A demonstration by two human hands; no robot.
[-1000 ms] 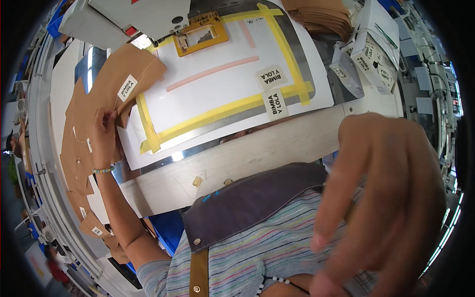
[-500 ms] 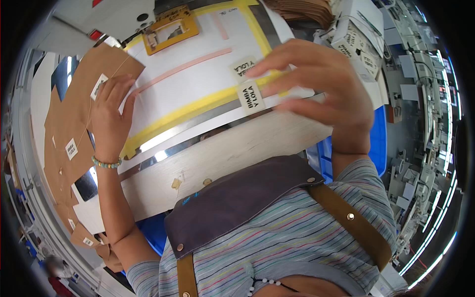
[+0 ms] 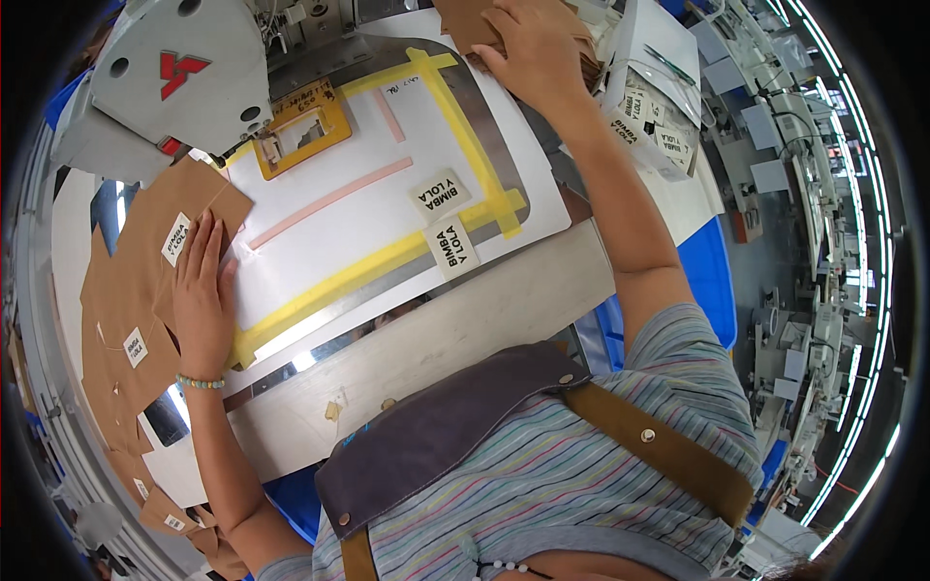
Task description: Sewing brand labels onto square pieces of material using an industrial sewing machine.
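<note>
The left hand (image 3: 201,290) lies flat, palm down, on a brown cut piece (image 3: 145,271) at the left of the counter (image 3: 465,329), its fingers (image 3: 199,242) stretched out straight and close together, pressing on the piece rather than gripping it; a small white label (image 3: 175,238) sits on the piece just beside the fingertips, and a beaded bracelet (image 3: 199,382) circles the wrist. The piece overlaps the left edge of a white template plate (image 3: 349,223) bordered with yellow tape (image 3: 465,126) and crossed by a pink strip (image 3: 329,201). More brown pieces (image 3: 116,387) lie beneath and below it along the counter's left side. The right hand (image 3: 533,48) reaches to the far end of the plate, resting on a stack of brown pieces (image 3: 475,24); its fingers curl over the stack's edge, though whether they have actually closed on a piece cannot be told. A grey sewing machine head (image 3: 174,77) stands at the upper left, with a yellow frame (image 3: 300,131) on the plate just below it.
</note>
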